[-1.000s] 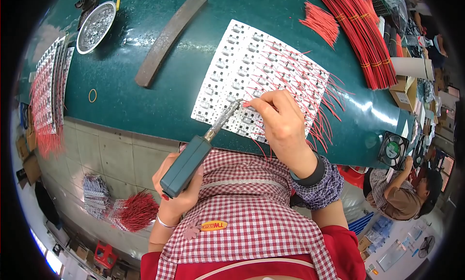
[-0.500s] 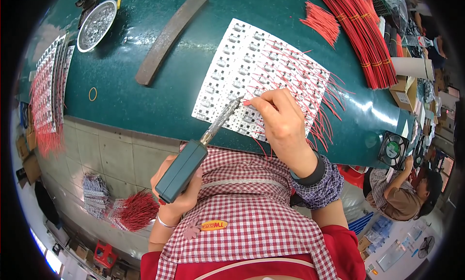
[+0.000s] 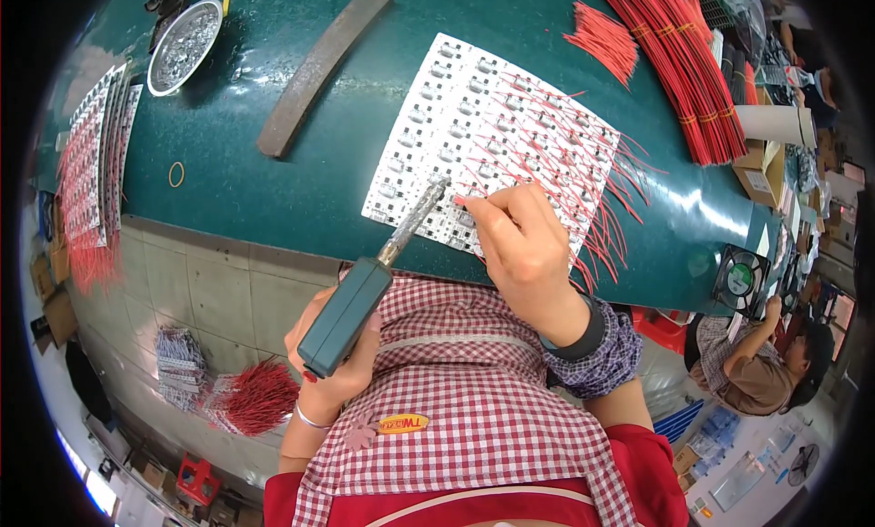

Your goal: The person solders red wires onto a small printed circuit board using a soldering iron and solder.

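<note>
One dark-green-handled soldering iron [image 3: 348,317] is being gripped by the left hand [image 3: 359,356]; the right hand [image 3: 529,252] is pinching a thin red wire [image 3: 459,201] over a white circuit-board sheet [image 3: 474,131] lying along the near side of the green desk [image 3: 251,199]

the wearer's two hands [image 3: 524,254]; one soldering iron [image 3: 344,317]; one bowl [image 3: 162,93]; one rubber band [image 3: 182,174]; one grey bar [image 3: 324,71]

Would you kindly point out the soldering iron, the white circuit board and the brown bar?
Soldering iron [image 3: 360,295]: head view, on its green handle.
White circuit board [image 3: 436,131]: head view, on its left part, clear of red wires.
Brown bar [image 3: 322,70]: head view, mid-length.
</note>
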